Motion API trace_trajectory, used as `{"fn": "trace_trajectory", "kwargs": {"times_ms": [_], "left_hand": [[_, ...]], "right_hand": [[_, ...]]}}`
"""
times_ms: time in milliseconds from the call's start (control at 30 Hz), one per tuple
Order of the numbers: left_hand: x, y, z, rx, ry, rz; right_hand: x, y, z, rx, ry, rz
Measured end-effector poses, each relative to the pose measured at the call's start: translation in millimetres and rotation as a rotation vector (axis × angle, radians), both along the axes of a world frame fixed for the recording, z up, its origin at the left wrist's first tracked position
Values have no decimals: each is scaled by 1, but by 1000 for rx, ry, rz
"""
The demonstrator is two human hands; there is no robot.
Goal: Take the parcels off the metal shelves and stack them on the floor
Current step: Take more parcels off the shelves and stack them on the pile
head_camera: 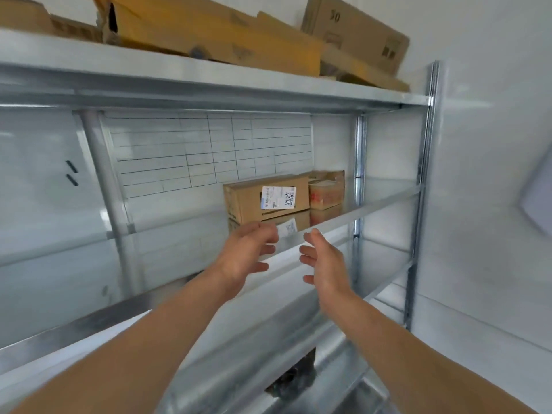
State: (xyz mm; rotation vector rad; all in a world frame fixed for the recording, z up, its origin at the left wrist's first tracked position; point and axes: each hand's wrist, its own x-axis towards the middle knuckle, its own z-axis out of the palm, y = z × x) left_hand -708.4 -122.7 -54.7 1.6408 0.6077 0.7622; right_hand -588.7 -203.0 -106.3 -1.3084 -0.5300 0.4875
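**Fingers point(264, 236), left hand point(246, 255):** loosely curved, slightly spread, holding nothing; centre of the frame.

**Fingers point(310, 253), right hand point(327, 264):** nearly straight, slightly spread, holding nothing. The palm is turned toward the left hand, with a gap between the two.

**Hands, two:** raised in front of the front edge of the middle shelf point(382, 198), short of the parcels and touching neither.

**Forearms, two:** bare, entering from the lower left and lower right of the frame.

**Parcels on the middle shelf, two:** both right of centre, toward the back, each mirrored in the shiny shelf surface.
- Long parcel point(248, 200): brown cardboard with one white label bearing handwritten marks on its front face. It sits just above the left hand in the frame.
- Small parcel point(325, 194): cardboard with red print, just beside the right end of the long parcel. Whether the two touch cannot be told.

**Cardboard on the top shelf point(239, 85), three pieces made out:** they lie along the upper edge of the frame.
- One dull brown box point(27, 16), upper left.
- One large orange-brown box point(209, 37), upper centre, lying tilted.
- One box marked "30" point(355, 34), upper right, leaning.

**Ruled sheet point(209, 150), one:** on the wall behind the shelves, left of the parcels.

**Dark object point(295, 380), one:** bottom centre, too blurred to identify.
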Motion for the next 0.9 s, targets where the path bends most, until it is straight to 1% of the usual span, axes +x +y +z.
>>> {"fn": "trace_trajectory", "kwargs": {"times_ms": [133,300,400,533,600,700,800,900], "left_hand": [[45,21,24,62,-5,19],[88,66,44,129,16,102],[109,101,51,182,10,197],[134,172,55,306,5,400],[137,196,55,314,50,485],[155,230,51,246,89,538],[171,245,44,210,190,520],[182,258,42,223,265,525]], "right_hand": [[48,8,18,55,-41,-16],[101,29,27,71,-97,11],[136,52,29,90,-120,5],[186,98,40,82,-183,17],[202,114,41,33,-195,16],[230,142,47,-23,-226,32],[258,165,54,-91,-290,30],[280,188,58,-192,-337,72]]}}
